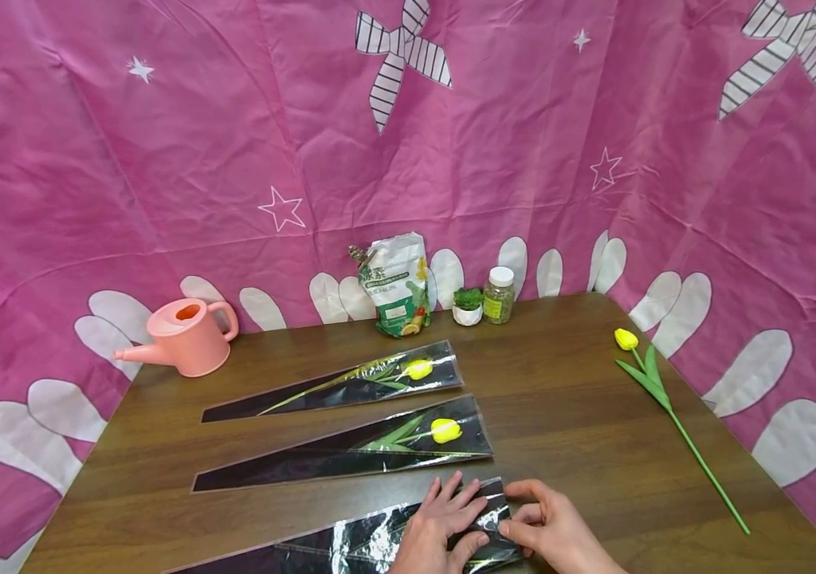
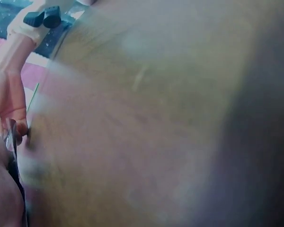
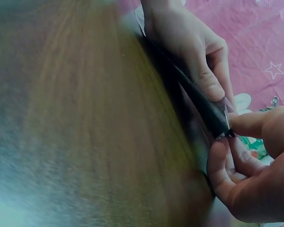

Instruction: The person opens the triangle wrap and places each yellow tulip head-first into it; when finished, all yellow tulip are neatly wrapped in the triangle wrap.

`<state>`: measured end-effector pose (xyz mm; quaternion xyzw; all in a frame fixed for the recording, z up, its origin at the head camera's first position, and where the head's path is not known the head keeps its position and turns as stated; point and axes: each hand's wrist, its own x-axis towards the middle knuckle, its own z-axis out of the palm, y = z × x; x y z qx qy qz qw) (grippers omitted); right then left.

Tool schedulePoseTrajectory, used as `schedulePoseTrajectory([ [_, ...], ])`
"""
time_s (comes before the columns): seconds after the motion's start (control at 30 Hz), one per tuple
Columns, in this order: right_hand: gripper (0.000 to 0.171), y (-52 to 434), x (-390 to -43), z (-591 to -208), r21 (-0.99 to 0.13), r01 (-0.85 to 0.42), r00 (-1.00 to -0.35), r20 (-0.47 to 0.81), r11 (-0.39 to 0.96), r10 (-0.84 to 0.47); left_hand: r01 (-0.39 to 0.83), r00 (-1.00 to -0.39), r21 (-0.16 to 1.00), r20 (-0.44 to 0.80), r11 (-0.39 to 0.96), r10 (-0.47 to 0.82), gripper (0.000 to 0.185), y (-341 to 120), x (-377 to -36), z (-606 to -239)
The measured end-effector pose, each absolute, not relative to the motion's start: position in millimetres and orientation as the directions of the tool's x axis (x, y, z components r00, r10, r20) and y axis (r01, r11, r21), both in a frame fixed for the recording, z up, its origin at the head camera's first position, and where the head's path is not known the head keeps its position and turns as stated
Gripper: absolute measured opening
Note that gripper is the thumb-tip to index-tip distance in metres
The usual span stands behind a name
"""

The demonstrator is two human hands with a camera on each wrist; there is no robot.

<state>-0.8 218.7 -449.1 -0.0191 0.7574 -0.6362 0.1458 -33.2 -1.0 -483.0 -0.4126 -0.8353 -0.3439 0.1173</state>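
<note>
A black, clear-fronted flower sleeve (image 1: 322, 548) lies at the table's near edge, partly cut off by the frame. My left hand (image 1: 442, 528) rests on it near its wide end, fingers straight and spread. At that wide end my right hand (image 1: 553, 528) pinches the sleeve's edge between thumb and fingers. The right wrist view shows these right fingers (image 3: 248, 125) on the sleeve's rim, with the left hand (image 3: 191, 45) laid along it. Whether a flower is inside this sleeve cannot be seen. In the left wrist view, the right hand (image 2: 9, 90) shows at the left.
Two sleeves, each with a yellow tulip (image 1: 418, 369), (image 1: 446, 430), lie farther back. A loose yellow tulip (image 1: 673, 406) lies at right. Along the back stand a pink watering can (image 1: 196, 343), a white-green pouch (image 1: 397, 287), a small potted plant (image 1: 468, 307) and a jar (image 1: 499, 296).
</note>
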Motion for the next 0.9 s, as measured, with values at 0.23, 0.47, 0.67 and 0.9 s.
schedulePoseTrajectory([
  [0.23,0.043,224.9,-7.2,-447.0,-0.966,0.183,-0.936,-0.228,0.185,-0.267,0.781,-0.614,0.536,0.569,0.319,0.547,0.034,-0.9,-33.6,-483.7],
  [0.47,0.037,230.6,-11.2,-449.7,-0.971,0.23,-0.905,-0.237,0.065,-0.354,0.821,-0.56,0.524,0.658,0.228,0.504,0.032,-2.2,-36.7,-486.2],
  [0.67,0.03,233.0,-13.1,-451.2,-0.962,0.271,-0.896,-0.254,0.004,-0.365,0.825,-0.546,0.543,0.688,0.16,0.479,0.031,-4.0,-38.2,-486.0],
  [0.9,0.022,225.3,-14.0,-447.9,-0.97,0.233,-0.918,-0.243,0.07,-0.313,0.867,-0.476,0.484,0.729,0.122,0.492,0.03,-5.0,-39.5,-485.4],
])
